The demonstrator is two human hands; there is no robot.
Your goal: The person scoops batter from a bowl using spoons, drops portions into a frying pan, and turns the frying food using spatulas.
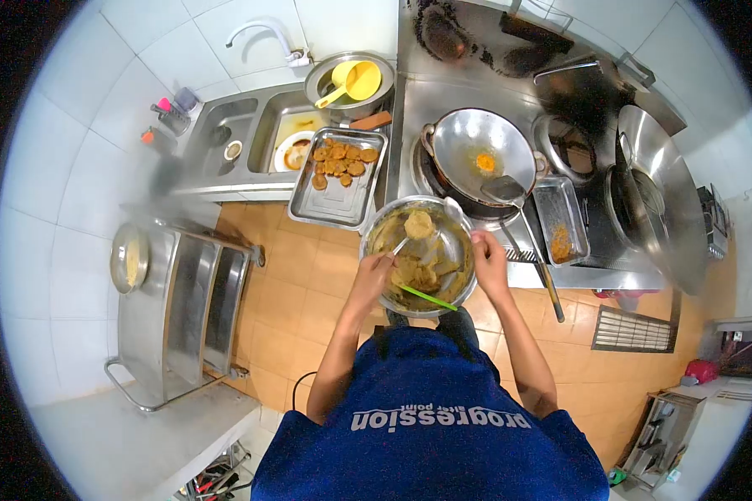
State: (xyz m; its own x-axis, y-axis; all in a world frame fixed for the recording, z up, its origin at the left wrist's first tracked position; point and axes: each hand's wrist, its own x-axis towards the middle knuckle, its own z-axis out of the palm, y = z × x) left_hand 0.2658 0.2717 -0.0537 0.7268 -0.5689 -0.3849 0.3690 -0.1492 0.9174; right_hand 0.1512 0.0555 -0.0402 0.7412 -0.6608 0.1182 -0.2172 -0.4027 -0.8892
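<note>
A left hand pinches one slim silver metal spoon, one rounded lump of mustard-brown paste at its end, over one round, paste-smeared steel bowl; the right hand pinches its rim. One lime-green, stick-shaped utensil lies inside.

So the steel stove top has a wok sitting over its left burner, a small metal tray just right of that, then a way bigger metal pan. Next door, the sink counter carries a pot and a brown block. Trolley stands on orange floor tiles, steel bowl on top.
</note>
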